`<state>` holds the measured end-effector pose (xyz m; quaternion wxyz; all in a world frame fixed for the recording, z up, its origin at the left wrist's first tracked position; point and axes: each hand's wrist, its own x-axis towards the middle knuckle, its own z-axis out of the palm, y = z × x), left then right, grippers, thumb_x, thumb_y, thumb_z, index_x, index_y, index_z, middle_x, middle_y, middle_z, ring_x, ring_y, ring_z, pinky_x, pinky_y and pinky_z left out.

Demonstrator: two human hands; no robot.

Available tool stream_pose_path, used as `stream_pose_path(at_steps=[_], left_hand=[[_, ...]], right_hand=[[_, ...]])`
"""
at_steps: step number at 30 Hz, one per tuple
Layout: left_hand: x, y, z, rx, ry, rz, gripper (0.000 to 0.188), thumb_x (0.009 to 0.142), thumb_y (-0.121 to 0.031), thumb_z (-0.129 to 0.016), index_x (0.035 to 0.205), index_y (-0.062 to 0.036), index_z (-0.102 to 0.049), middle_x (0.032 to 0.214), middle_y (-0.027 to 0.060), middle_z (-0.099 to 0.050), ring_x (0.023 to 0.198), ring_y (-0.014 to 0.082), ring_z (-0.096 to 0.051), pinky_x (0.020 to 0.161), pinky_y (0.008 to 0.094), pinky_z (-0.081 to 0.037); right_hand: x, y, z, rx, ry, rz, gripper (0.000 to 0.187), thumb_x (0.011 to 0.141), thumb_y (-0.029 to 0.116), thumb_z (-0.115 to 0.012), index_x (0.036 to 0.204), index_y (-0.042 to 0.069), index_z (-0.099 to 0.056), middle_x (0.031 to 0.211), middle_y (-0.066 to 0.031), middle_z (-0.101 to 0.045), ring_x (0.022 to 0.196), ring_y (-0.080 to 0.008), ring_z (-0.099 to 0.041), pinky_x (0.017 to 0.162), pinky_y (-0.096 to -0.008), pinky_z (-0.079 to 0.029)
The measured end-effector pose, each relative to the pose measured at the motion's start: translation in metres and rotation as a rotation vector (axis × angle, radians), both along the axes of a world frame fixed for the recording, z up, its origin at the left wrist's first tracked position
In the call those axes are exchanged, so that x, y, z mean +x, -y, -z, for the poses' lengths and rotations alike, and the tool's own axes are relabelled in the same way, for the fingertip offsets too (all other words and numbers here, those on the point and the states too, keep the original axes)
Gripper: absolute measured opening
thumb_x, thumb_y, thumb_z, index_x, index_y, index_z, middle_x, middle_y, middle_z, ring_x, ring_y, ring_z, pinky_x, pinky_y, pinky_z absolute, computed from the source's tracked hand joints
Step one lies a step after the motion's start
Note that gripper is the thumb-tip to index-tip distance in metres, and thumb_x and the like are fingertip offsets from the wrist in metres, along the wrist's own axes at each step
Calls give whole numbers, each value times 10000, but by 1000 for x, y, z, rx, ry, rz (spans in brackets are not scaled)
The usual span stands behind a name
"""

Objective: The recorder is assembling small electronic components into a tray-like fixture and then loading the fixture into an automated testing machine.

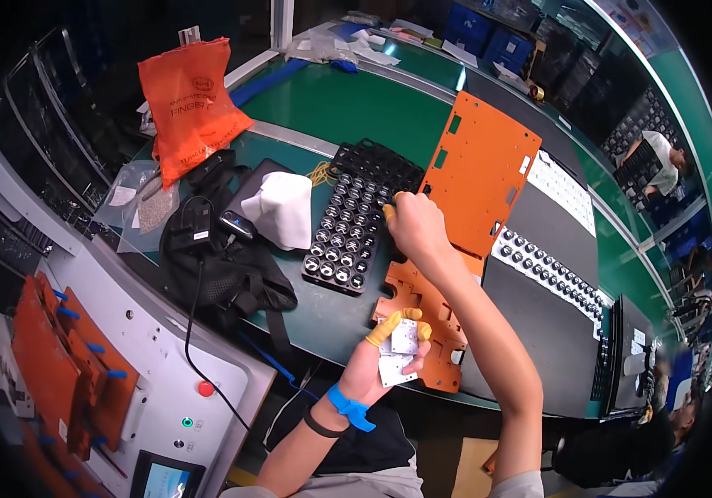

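Note:
My left hand [359, 375], with yellow finger cots on its fingertips and a blue wrist strap, is closed around a few small white square boards [405, 337] dotted with holes. It hovers over the near edge of an orange slotted fixture [430, 292]. My right hand [419, 226], also in finger cots, is closed at the right side of a black tray [331, 285]. Rows of round black-and-silver parts [344, 241] fill that tray. Whatever the right fingers pinch is hidden. Just beyond this hand, an orange plate [480, 170] with cut-outs stands raised behind the fixture.
Another black tray [379, 163] lies behind the filled one. White strips with round black parts [548, 272] lie on the right. Leftward are a white cloth-like bundle [279, 212], a black bag [235, 286], an orange plastic bag [192, 112] and a machine panel [161, 407]. A co-worker [661, 162] is far right.

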<state>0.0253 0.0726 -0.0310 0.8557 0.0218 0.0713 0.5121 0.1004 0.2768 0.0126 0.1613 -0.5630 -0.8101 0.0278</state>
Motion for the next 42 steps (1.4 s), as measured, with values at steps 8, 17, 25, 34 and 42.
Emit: stream_pose_path(at_steps=[8, 17, 25, 34, 42], left_hand=[[-3, 3, 2, 61, -57, -29, 315, 1058, -339, -517, 1256, -102, -578, 1052, 88, -620, 833, 170, -574, 631, 264, -461], [2, 4, 4, 106, -172, -87, 369, 1060, -369, -491, 1277, -82, -578, 1166, 196, -666, 766, 209, -632, 576, 277, -452], [-1, 6, 3, 129, -249, -87, 391, 1045, -414, -516, 1281, -108, -573, 1148, 162, -683, 923, 310, -703, 568, 285, -465], [2, 8, -2, 240, -286, -81, 429, 1065, -453, -417, 1252, -98, -567, 1035, 202, -706, 721, 256, -690, 498, 284, -460], [19, 13, -12, 190, -422, -189, 545, 1066, -443, -411, 1282, 29, -580, 982, 179, -703, 661, 187, -641, 512, 262, -469]], right_hand=[[-26, -1, -5, 14, 62, 1, 118, 829, 95, -646, 850, -13, -688, 893, -221, -706, 869, -393, -711, 745, -488, -579], [-34, -1, -6, 49, 39, 68, 112, 800, 51, -660, 864, -33, -699, 880, -207, -727, 844, -357, -739, 726, -439, -607], [22, 59, -36, 9, -214, 32, 340, 846, 238, -687, 1031, -13, -548, 725, -179, -679, 687, -370, -687, 629, -495, -526], [106, 187, -58, -477, -969, -105, 247, 912, 81, -699, 1138, -16, -678, 717, 66, -547, 621, 0, -460, 548, -182, -368], [106, 224, -34, -538, -1055, -200, 307, 981, 51, -614, 1262, -74, -617, 828, -50, -712, 742, -70, -638, 665, -224, -518]])
